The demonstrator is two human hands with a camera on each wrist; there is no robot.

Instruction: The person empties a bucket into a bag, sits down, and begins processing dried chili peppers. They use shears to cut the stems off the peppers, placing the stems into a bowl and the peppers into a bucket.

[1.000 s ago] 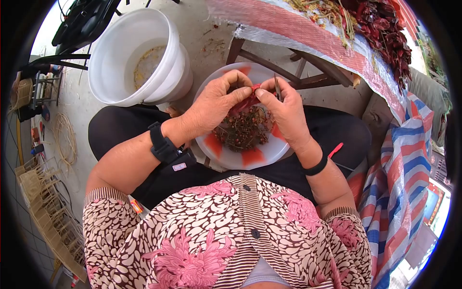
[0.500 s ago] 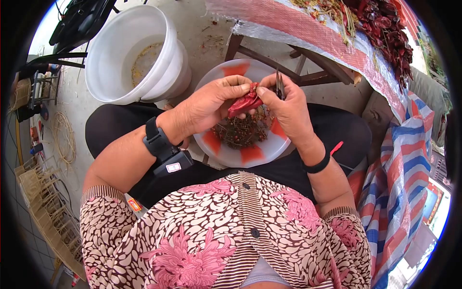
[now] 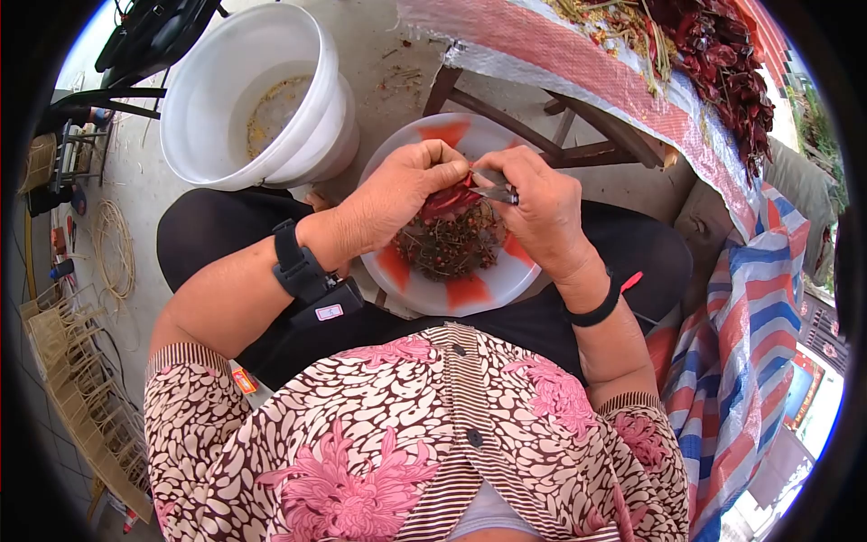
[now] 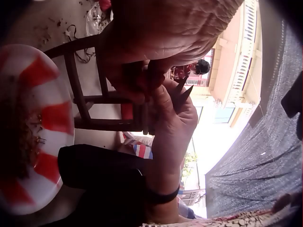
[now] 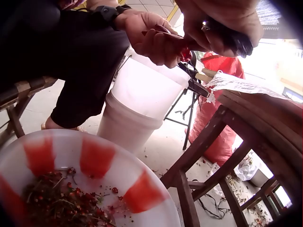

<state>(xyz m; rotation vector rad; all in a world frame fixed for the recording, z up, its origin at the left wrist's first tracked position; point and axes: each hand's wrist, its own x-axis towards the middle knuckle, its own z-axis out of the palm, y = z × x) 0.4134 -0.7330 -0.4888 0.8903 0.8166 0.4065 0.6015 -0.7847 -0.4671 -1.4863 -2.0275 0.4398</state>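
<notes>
Over a white plate [image 3: 479, 291] with red wedges on the person's lap, my left hand [image 3: 440, 177] pinches a dried red chili [image 3: 449, 200]. My right hand [image 3: 495, 181] grips small dark scissors [image 3: 494, 189], their blades lying across the chili's upper end. A heap of stems and seeds [image 3: 449, 242] fills the plate's middle. In the right wrist view the left hand [image 5: 156, 40] holds the chili [image 5: 184, 53] above the plate [image 5: 97, 158]. The left wrist view shows the scissor tips [image 4: 182, 91] sticking out of the right hand [image 4: 173, 124].
A white bucket [image 3: 262, 95] with yellowish seeds at its bottom stands on the floor to the left of the plate. A wooden table [image 3: 578, 144] covered by striped cloth carries a pile of dried chilies [image 3: 722, 54] at the upper right. Woven baskets [image 3: 72, 379] lie at the far left.
The scissors, which stood upright in the right hand, now lie across the chili. Both hands have come closer together, and the chili is more covered by the fingers.
</notes>
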